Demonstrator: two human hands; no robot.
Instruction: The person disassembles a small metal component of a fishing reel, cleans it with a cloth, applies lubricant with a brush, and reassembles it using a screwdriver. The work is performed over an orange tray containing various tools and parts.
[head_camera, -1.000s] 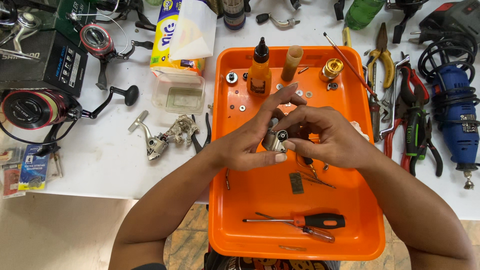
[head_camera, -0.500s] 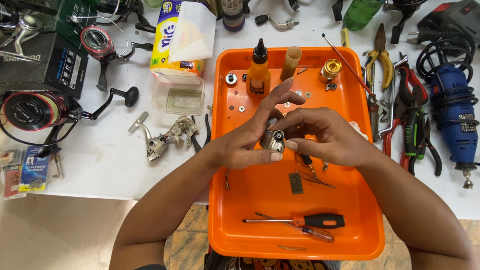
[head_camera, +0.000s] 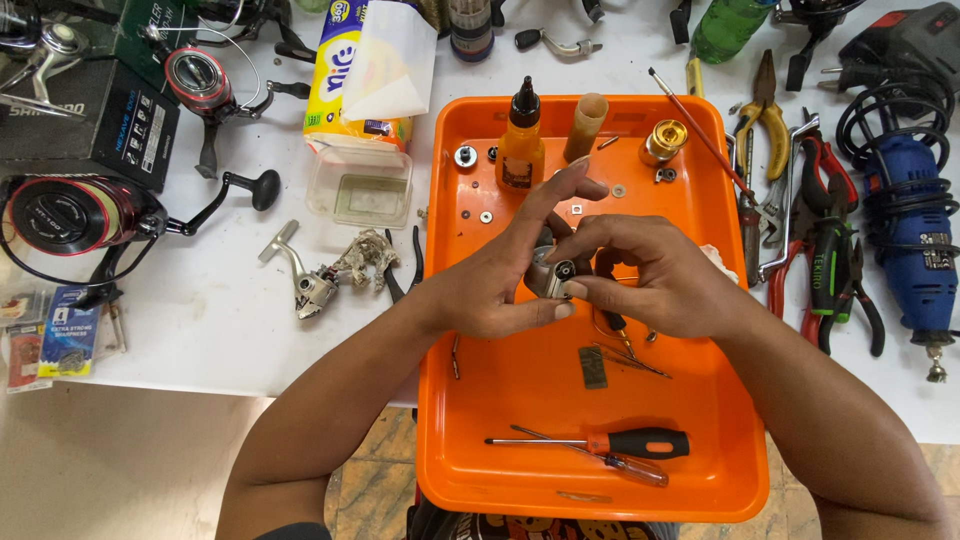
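Pinching small metal reel part (head_camera: 551, 275) between left hand (head_camera: 500, 290) and right hand (head_camera: 655, 275)

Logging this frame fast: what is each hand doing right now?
Left hand: closed around a small silver metal part, index finger extended, over the orange tray.
Right hand: fingertips pinching the same metal part.

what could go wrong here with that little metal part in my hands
1. The metal part is pinched only by fingertips of the left hand and right hand; a slip could drop it among the washers on the orange tray.
2. An oil bottle stands just behind; a hand could tip it.
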